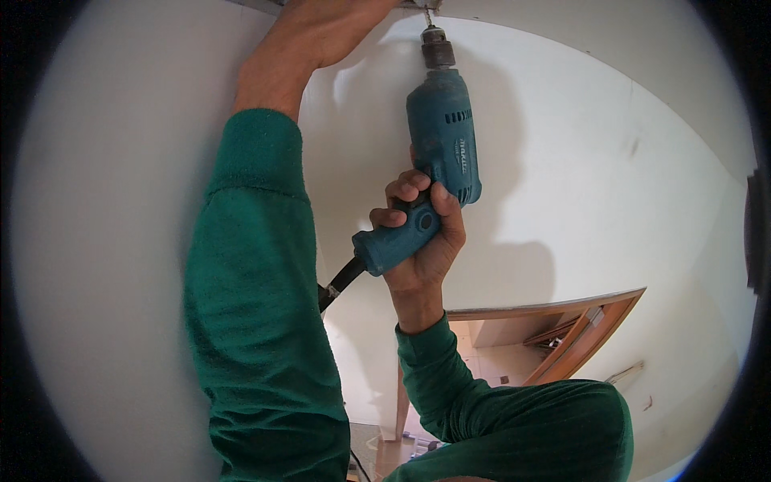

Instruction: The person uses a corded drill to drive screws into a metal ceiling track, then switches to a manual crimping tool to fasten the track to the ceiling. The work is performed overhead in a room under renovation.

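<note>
Sleeves (265,321) of green cloth rise from the near edge on both your arms, and your right hand (422,241) has its fingers (401,193) curled tight round the grip of the teal drill (442,136), its black cord (337,285) trailing down left. The drill points up, centre, its bit (428,16) touching the white surface above. Farther, your left hand (321,32) presses there just left of the bit; you cannot tell its fingers' pose, with a wooden doorway (578,337) far right.
</note>
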A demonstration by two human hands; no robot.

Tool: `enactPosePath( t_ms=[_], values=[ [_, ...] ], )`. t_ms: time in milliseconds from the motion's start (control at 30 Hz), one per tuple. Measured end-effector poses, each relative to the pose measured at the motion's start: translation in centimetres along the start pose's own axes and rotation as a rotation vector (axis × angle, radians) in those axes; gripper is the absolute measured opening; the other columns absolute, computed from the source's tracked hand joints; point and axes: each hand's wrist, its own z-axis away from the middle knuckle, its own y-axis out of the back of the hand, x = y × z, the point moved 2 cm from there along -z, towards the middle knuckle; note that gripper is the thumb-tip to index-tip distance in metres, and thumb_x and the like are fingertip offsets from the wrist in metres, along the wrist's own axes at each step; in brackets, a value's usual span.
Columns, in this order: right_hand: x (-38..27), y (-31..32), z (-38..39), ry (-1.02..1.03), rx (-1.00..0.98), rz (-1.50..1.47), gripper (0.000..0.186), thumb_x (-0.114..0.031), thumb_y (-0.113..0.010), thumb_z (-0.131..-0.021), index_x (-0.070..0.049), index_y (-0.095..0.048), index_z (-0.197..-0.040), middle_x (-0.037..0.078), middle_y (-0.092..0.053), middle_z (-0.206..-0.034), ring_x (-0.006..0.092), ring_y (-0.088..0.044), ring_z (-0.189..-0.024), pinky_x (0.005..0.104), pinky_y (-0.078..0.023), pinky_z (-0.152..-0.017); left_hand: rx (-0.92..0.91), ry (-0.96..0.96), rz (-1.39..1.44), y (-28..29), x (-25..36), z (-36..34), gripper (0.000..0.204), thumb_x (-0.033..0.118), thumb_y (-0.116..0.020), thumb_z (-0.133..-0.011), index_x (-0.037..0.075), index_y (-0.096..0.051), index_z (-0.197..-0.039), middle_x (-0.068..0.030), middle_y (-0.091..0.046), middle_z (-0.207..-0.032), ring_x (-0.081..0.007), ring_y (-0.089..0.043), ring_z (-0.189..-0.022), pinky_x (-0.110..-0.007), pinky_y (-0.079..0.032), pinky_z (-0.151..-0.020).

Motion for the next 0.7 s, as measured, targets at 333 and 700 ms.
enactPosePath(
  t_ms=[333, 700],
  values=[
    [-0.3, 0.4, -0.4, 0.025, 0.0, 0.047, 0.028, -0.018, -0.068, -0.098, -0.005, -0.053, -0.119, 0.003, -0.065, -0.097, 0.014, -0.069, -0.095, 0.0324, -0.067, -0.069, 0.007, -0.048, -0.011, 0.3, 1.9, 1.3, 0.133, 0.105, -0.041, -0.074, -0.008, -0.065, -0.138, -0.0332, -0.062, -0.142, -0.0486, -0.056, -0.138, -0.06, -0.043, -0.116],
    [-0.8, -0.1, 0.1, 0.03, 0.006, -0.015, 0.052, -0.016, -0.064, -0.101, -0.002, -0.042, -0.147, 0.001, -0.061, -0.091, 0.0127, -0.065, -0.09, 0.0332, -0.061, -0.072, 0.056, -0.146, -0.085, -1.1, 5.8, 3.7, 0.117, 0.094, -0.042, -0.088, -0.01, -0.064, -0.137, -0.0342, -0.065, -0.138, -0.0489, -0.059, -0.134, -0.058, -0.046, -0.113]
  ],
)
